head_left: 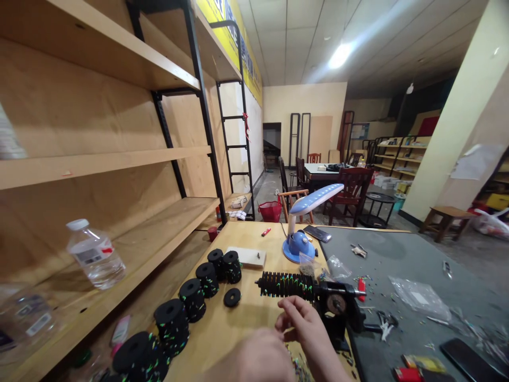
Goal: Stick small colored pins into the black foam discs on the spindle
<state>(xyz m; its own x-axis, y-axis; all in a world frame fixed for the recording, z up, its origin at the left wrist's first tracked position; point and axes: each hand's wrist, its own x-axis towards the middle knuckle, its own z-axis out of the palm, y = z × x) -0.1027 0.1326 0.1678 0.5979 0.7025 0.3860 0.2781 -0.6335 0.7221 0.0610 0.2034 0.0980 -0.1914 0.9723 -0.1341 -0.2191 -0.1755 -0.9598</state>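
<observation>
A row of black ribbed discs (284, 285) with small coloured bits between them sits on the spindle of a black hand-cranked machine (338, 305). Just below this row is my right hand (300, 323), its fingers bent and pinched together; whatever they hold is too small to make out. My left hand (258, 358) is smeared by motion close beside it, lower down, and its fingers cannot be read. Small coloured bits (298, 366) lie on the table beneath my hands. To the left, a single black disc (232, 297) lies flat.
Several black disc stacks (172, 326) line the table's left side. Behind the machine stand a blue desk lamp (299, 246) and clear plastic bags (338, 268). A grey mat (382, 254) on the right holds lighters, a phone and scraps. Wooden shelving (159, 225) borders the left.
</observation>
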